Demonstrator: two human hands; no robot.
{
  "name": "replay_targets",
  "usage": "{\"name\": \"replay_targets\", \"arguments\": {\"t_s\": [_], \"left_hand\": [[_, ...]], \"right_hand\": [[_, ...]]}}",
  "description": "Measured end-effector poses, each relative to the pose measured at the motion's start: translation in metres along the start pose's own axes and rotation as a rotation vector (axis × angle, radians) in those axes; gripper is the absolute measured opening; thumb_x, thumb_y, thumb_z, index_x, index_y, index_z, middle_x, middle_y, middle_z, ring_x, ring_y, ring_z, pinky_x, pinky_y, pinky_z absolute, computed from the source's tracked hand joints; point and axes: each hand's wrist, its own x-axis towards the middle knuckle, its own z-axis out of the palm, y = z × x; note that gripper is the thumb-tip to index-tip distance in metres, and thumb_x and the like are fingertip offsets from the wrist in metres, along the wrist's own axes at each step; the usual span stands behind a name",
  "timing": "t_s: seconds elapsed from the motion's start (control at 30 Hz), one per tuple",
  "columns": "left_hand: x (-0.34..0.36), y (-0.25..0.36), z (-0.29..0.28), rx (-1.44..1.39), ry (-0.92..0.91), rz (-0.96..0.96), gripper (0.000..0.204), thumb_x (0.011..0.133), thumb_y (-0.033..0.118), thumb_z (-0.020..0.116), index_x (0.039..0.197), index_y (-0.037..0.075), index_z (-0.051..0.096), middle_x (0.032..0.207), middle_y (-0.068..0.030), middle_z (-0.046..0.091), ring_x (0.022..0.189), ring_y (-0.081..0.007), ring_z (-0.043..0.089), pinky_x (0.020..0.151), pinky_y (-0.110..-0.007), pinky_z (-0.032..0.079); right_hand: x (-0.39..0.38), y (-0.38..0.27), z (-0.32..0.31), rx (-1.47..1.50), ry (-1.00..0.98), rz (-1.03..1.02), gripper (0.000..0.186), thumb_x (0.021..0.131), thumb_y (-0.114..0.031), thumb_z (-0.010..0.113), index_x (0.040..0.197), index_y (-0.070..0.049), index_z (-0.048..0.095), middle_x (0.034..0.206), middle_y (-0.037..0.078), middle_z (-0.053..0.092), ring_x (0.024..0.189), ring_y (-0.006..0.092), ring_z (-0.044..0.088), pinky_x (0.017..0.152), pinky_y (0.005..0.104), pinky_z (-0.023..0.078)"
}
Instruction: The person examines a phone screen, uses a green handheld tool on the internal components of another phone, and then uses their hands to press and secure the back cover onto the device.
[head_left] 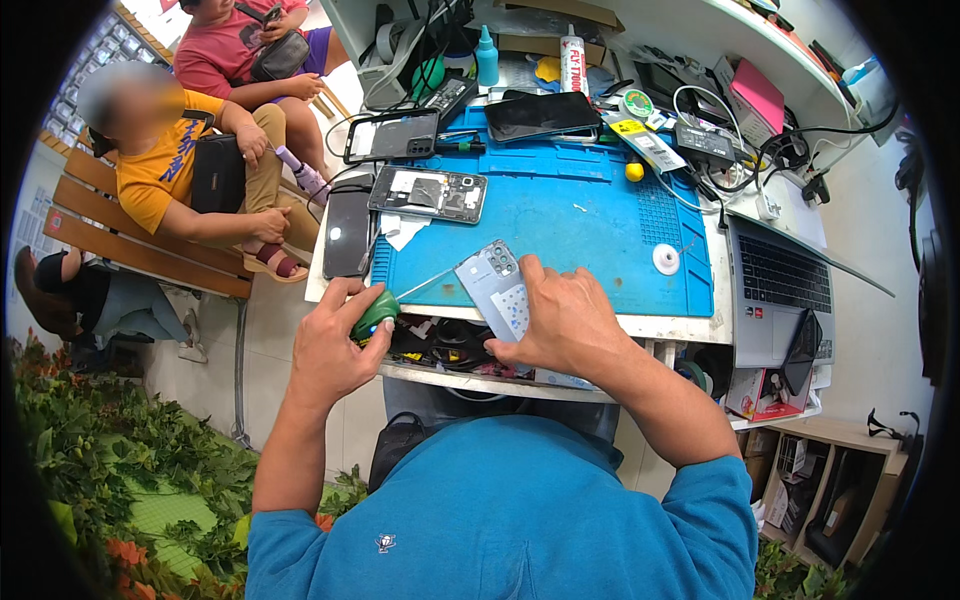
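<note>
My left hand (338,338) grips a green-handled screwdriver (374,310), its thin shaft pointing up and right toward a silver-blue phone (489,275). My right hand (558,325) holds that phone at the front edge of the blue mat (600,240), its thumb low on the phone. The phone’s back with its camera cluster faces up. Behind, an opened phone (428,196) lies with its internals showing, beside white scraps (403,231) and a dark phone (347,232). Whether the screwdriver’s tip touches the held phone, I cannot tell.
A laptop (776,295) sits at the right. Phones (540,112), bottles (487,64), tape, chargers and cables crowd the back. An open drawer (452,335) of tools is under the front edge. Several people (155,195) sit on a bench at the left.
</note>
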Motion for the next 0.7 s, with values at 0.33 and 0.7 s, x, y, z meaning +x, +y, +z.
{"name": "replay_targets", "arguments": {"t_s": [0.33,0.7], "left_hand": [[0.003,0.003,-0.008,0.016,-0.055,-0.036,0.043,0.094,0.014,0.087,0.135,0.002,0.084,0.123,-0.0171,0.077,0.107,-0.0378,0.080,0.094,-0.043,0.064],[0.005,-0.004,-0.003,-0.011,-0.034,0.027,0.042,0.094,0.016,0.087,0.134,0.003,0.084,0.123,-0.0157,0.076,0.103,-0.0380,0.080,0.090,-0.045,0.065]], "right_hand": [[-0.001,0.001,0.000,0.002,0.003,-0.007,0.089,0.082,-0.058,0.098,0.130,0.008,0.062,0.098,0.026,0.082,0.088,0.0425,0.083,0.092,0.0500,0.059],[0.001,0.003,0.005,-0.002,0.021,-0.012,0.092,0.082,-0.058,0.098,0.133,0.008,0.061,0.096,0.027,0.082,0.087,0.0431,0.083,0.094,0.0494,0.060]]}}
